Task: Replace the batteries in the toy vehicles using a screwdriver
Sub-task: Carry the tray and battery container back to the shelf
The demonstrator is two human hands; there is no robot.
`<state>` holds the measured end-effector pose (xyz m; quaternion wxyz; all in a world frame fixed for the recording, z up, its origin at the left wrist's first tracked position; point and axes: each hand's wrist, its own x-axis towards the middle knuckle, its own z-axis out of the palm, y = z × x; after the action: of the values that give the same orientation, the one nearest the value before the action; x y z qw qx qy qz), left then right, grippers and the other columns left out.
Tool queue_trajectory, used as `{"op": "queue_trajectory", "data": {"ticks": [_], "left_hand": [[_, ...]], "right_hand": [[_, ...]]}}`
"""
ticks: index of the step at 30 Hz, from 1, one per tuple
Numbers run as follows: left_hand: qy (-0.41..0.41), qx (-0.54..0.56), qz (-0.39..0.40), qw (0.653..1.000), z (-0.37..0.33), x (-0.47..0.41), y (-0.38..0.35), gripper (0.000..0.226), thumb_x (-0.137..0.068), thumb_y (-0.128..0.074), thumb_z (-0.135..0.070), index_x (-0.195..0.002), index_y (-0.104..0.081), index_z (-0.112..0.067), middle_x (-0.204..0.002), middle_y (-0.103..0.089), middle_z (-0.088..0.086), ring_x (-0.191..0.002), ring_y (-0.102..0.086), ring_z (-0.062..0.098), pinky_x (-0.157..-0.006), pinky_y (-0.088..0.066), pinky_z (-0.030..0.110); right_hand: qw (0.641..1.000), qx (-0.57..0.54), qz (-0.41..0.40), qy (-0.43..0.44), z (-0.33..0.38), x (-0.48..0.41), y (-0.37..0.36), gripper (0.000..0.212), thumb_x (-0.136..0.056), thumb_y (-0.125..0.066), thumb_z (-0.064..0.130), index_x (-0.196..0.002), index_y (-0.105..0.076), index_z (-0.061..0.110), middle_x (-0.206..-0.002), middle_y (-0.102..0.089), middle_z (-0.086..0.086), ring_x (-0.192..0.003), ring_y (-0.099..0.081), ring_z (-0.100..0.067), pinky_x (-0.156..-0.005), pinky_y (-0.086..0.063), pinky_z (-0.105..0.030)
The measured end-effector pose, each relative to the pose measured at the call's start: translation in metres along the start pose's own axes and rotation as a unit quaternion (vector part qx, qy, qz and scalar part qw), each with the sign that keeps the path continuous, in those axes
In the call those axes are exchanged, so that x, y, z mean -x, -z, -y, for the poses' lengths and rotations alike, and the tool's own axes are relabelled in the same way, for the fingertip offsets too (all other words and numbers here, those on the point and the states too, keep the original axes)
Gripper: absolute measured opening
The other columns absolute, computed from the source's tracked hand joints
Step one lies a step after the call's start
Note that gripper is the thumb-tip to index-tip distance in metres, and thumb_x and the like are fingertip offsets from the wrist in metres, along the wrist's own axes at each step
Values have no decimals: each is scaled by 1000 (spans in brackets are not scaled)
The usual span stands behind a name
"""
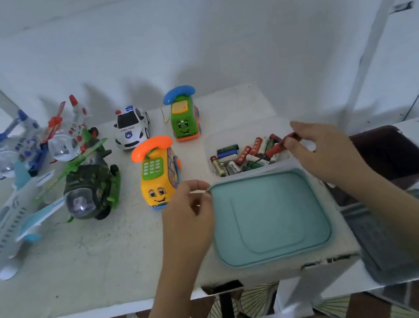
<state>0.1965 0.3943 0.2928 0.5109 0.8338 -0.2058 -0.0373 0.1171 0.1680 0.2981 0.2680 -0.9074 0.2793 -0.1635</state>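
We find the screwdriver (277, 147) at about two o'clock on the table (81, 265). Its red handle is pinched between the thumb and fingers of the right hand (321, 147), with the shaft slanting down among the batteries (233, 160). These lie jumbled in a clear tub (242, 132) directly under that hand.

Just nearer us, at four o'clock, a teal lid (268, 215) lies flat, its far edge just beside the tub. The left hand (186, 210) sits at the lid's far-left corner, thumb and forefinger curled together. We cannot tell whether they grip the lid's rim or some small thing.

The yellow phone car (157, 173) stands close to that hand at the table's middle, face toward us. The green phone car (184, 118) is at twelve o'clock, and the police car (131, 129) is just left of it.

At nine o'clock stands the camouflage helicopter (90, 188), and the white airliner (5, 228) is at eight o'clock. Behind them, at ten to eleven o'clock, a blue helicopter (18, 145) and a red helicopter (69, 133) crowd together.

Off the table at three o'clock sits a dark bin (395, 154).
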Motion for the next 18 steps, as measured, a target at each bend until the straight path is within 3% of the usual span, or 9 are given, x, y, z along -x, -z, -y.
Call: {"op": "queue_trajectory", "data": {"ticks": [4, 8, 10, 14, 18], "left_hand": [[-24, 50, -23, 998, -24, -8, 16, 29, -91, -57, 0, -86, -66, -27, -64, -67, -10, -54, -51, 2, -51, -40, 13], [-59, 89, -47, 993, -47, -15, 25, 30, -92, -57, 2, -88, -68, -25, -64, -67, -12, -60, -51, 5, -56, -41, 16], [-70, 107, -64, 990, -54, -19, 28, 34, -92, -55, 3, -86, -67, -27, -65, -68, -16, -62, -53, 7, -57, -43, 20], [-76, 145, -123, 979, -60, -25, 34, 32, -93, -53, 4, -85, -65, -25, -59, -66, -20, -53, -53, -4, -52, -43, 12], [-71, 170, -171, 968, -59, -30, 38, 31, -94, -52, 1, -87, -65, -27, -62, -66, -20, -58, -54, -3, -57, -45, 16]], "right_hand": [[997, 63, 19, 27, -13, -3, 5, 45, -97, -46, 38, -140, -46, 25, -155, -27, -12, -142, -21, -29, -116, -13, -39], [993, 64, -30, 99, -22, -8, 13, 27, -90, -62, 20, -117, -69, 18, -132, -54, -14, -125, -41, -31, -106, -27, -37], [989, 78, -20, 125, -21, -12, 17, 21, -88, -64, 16, -107, -72, 11, -129, -55, -11, -123, -42, -29, -106, -26, -37], [990, -1, -71, 121, -16, -17, 20, 16, -90, -64, 19, -98, -74, 11, -134, -52, -5, -125, -39, -24, -103, -22, -30], [987, -50, -120, 97, -13, -15, 9, 17, -87, -67, 22, -100, -75, 14, -136, -51, -5, -125, -39, -23, -102, -22, -27]]}}
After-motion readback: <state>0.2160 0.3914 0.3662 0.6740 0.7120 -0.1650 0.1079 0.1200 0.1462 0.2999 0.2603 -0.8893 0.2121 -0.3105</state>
